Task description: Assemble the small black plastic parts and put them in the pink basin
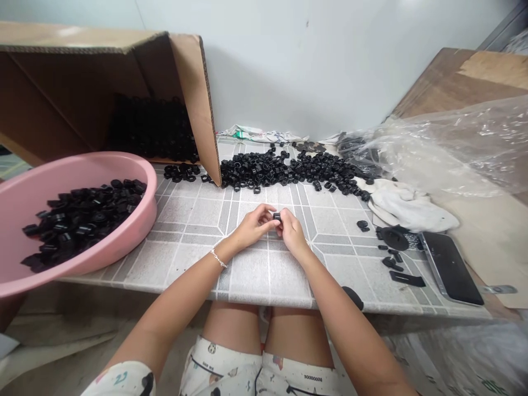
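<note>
Over the middle of the table, my left hand and my right hand meet around one small black plastic part, short and ring-like. Thumb and fingers of both hands are closed on it; its lower side is hidden by them. Beyond the hands lies a long heap of similar black plastic rings. At the left, a pink basin holds many black parts that look alike.
A cardboard box on its side at back left holds more black parts. To the right are a white cloth, a phone, a black disc, a black strip and clear plastic film. The table's front edge runs above my lap.
</note>
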The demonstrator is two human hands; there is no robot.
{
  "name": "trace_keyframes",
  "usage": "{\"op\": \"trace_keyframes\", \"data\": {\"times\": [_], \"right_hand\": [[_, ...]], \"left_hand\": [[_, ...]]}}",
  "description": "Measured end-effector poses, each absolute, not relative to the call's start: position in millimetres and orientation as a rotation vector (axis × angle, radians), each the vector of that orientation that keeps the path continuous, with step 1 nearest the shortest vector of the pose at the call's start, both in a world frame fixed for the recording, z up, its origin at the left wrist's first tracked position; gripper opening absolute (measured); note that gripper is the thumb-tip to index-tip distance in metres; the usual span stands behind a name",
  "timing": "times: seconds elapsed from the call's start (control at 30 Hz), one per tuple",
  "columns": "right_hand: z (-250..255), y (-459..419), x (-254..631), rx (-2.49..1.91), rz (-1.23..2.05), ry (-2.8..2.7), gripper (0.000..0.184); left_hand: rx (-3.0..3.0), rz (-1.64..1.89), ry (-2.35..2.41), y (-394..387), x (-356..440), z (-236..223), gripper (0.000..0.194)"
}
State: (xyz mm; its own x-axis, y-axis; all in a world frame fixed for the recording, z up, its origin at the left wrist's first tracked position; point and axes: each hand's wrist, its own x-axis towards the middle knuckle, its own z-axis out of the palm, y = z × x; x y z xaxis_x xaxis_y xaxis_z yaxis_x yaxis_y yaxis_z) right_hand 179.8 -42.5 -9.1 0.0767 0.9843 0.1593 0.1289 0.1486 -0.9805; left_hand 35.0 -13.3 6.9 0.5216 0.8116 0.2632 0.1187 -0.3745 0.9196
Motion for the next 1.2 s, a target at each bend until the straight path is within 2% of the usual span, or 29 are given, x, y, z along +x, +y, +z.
{"op": "trace_keyframes", "data": {"times": [0.17,0.37,0.47,0.57,0.73,0.97,1.07,1.13,1.2], "right_hand": [[-14.8,-41.4,182.2,-1.197,0.987,-1.367,0.049],[-21.8,-35.9,181.2,-1.22,1.052,-1.271,0.054],[-21.5,-36.1,181.2,-1.22,1.129,-1.193,0.055],[-17.9,-38.3,183.7,-1.2,1.081,-1.254,0.052],[-15.1,-40.4,187.7,-1.159,1.02,-1.403,0.044],[-14.7,-42.5,181.7,-1.093,1.198,-1.23,0.047],[-10.5,-42.4,179.1,-1.02,1.246,-1.199,0.046],[-7.4,-41.5,179.5,-0.929,1.316,-1.183,0.046],[-4.8,-40.6,181.5,-0.864,1.362,-1.154,0.048]], "left_hand": [[1.76,0.93,0.774,-10.7,35.9,1.4,0.025],[2.184,0.919,0.764,-11.1,30.5,7.6,0.009],[2.113,0.923,0.786,-12.4,32.0,10.3,0.015],[1.786,0.922,0.814,-12.7,36.8,9.3,0.025],[1.542,0.849,0.772,-12.2,39.4,7.7,0.027],[2.232,0.901,0.839,-14.5,34.4,3.7,0.013],[2.517,0.956,0.815,-16.6,33.5,16.1,0.01],[2.648,1.088,0.844,-23.6,22.0,36.8,0.011],[2.621,1.384,1.085,-36.2,-6.1,64.0,0.018]]}}
